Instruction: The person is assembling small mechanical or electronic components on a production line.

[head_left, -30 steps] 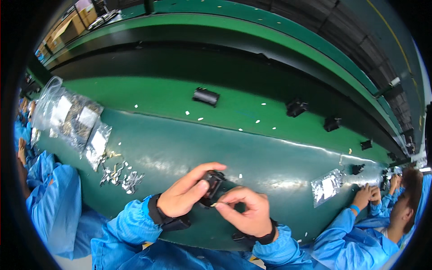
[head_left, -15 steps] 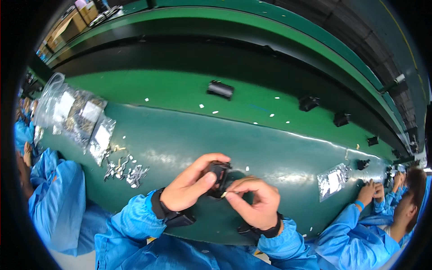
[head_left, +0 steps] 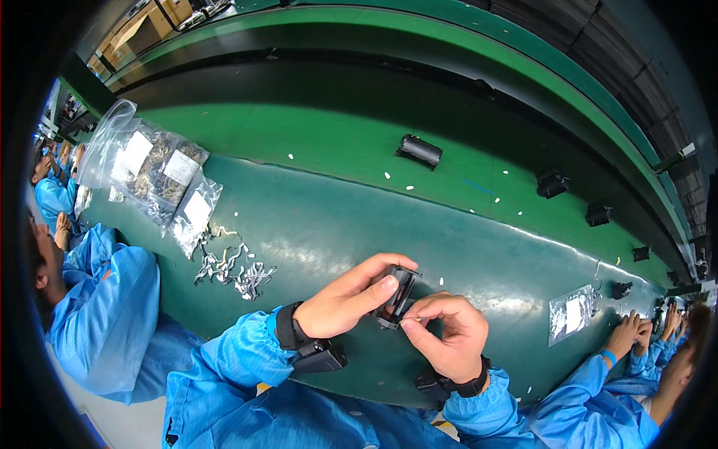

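My left hand [head_left: 342, 303] is closed around a black plastic housing [head_left: 398, 298], its thumb on the near face and fingers behind. The housing is long and hollow-looking, tilted in front of me above the table. My right hand [head_left: 450, 334] pinches a small pale piece [head_left: 419, 319] between thumb and forefinger, right by the housing's lower end. That piece is too small to name, and whether it touches the housing I cannot tell. To the left lies a loose pile of short grey and white cables [head_left: 250, 278] on the green table [head_left: 299, 232].
Clear plastic bags [head_left: 161, 176] of parts lie at the left. Beyond the table edge, a green conveyor belt [head_left: 344, 150] carries black housings [head_left: 420, 151] and white scraps. Another small bag [head_left: 572, 314] lies right. Co-workers in blue sit on both sides, one sleeve [head_left: 123, 299] close at left.
The whole view has shifted, so table and belt things appear farther right. The black housing has turned and shows more of its length. Both hands keep their grips.
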{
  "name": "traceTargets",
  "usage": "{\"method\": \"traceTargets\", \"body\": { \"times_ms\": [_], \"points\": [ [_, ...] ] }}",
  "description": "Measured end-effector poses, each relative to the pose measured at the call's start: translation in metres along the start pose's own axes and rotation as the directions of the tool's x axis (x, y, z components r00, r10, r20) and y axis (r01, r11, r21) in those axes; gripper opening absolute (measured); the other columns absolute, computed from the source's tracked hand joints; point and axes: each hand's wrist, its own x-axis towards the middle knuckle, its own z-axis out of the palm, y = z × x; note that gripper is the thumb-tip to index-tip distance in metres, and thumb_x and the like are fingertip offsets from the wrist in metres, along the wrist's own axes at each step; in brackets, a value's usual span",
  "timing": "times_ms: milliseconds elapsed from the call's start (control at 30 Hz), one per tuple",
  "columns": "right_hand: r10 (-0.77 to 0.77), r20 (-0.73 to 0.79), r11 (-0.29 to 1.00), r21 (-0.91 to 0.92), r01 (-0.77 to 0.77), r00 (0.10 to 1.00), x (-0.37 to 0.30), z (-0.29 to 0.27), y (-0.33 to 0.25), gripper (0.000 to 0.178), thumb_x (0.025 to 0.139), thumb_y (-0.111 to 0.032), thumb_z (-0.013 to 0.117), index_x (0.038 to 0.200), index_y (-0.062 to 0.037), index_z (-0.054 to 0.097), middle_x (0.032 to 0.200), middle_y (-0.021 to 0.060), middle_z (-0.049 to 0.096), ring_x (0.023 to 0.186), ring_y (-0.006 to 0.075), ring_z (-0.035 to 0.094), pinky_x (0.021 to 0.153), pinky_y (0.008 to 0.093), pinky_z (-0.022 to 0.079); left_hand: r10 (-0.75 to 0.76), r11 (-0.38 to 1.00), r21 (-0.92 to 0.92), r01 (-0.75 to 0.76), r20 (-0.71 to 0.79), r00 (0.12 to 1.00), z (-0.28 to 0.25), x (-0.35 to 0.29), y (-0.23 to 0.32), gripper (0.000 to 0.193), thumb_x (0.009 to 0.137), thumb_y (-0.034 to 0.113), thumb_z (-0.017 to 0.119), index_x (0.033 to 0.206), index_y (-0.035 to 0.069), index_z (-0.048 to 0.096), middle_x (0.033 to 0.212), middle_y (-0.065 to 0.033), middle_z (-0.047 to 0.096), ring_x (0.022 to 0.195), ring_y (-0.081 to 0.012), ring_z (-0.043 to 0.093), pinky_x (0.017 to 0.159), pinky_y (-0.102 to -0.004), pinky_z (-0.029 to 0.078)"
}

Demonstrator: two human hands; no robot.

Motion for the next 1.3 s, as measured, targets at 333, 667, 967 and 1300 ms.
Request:
{"method": "traceTargets", "body": {
  "times_ms": [333,667,967,1300],
  "points": [
    [0.238,-0.028,0.937,0.269,-0.222,0.971,-0.005,0.006,0.004,0.025,0.088,0.008,0.075,0.107,0.0009,0.061,0.100,0.0113,0.072,0.088,0.0145,0.071,0.075,0.0266,0.058,-0.028,0.999,-0.030,0.026,-0.085,0.996,-0.005,0.001,-0.007,0.050,0.109,0.043,0.051,0.150,0.015,0.043,0.109,0.0002,0.057,0.099,-0.0102,0.055,0.088,-0.0278,0.048],
    [0.191,-0.010,0.937,0.300,-0.180,0.981,-0.001,0.004,0.001,0.024,0.091,0.008,0.070,0.114,0.0053,0.065,0.125,0.0156,0.060,0.107,0.0170,0.064,0.083,0.0275,0.058,0.044,0.995,-0.078,-0.057,-0.161,0.986,-0.007,0.003,-0.012,0.053,0.107,0.044,0.053,0.149,0.013,0.042,0.113,-0.0014,0.057,0.102,-0.0133,0.057,0.091,-0.0323,0.049],
    [0.266,0.060,0.933,0.235,-0.272,0.962,0.001,-0.001,0.002,0.021,0.095,0.005,0.068,0.116,0.0044,0.073,0.123,0.0123,0.063,0.095,0.0137,0.066,0.077,0.0249,0.056,0.035,0.997,-0.067,-0.045,-0.137,0.990,-0.006,0.004,-0.013,0.046,0.109,0.038,0.053,0.148,0.013,0.045,0.101,0.0012,0.058,0.092,-0.0068,0.055,0.077,-0.0240,0.047],
    [0.373,0.217,0.835,0.346,-0.428,0.902,0.003,-0.010,-0.001,0.020,0.094,0.001,0.072,0.114,0.0018,0.074,0.117,0.0101,0.067,0.088,0.0116,0.066,0.071,0.0251,0.055,-0.122,0.956,-0.271,0.114,-0.013,0.992,-0.002,0.001,-0.003,0.052,0.109,0.045,0.047,0.149,0.011,0.044,0.122,-0.0047,0.057,0.109,-0.0142,0.060,0.092,-0.0334,0.054]
  ]
}}
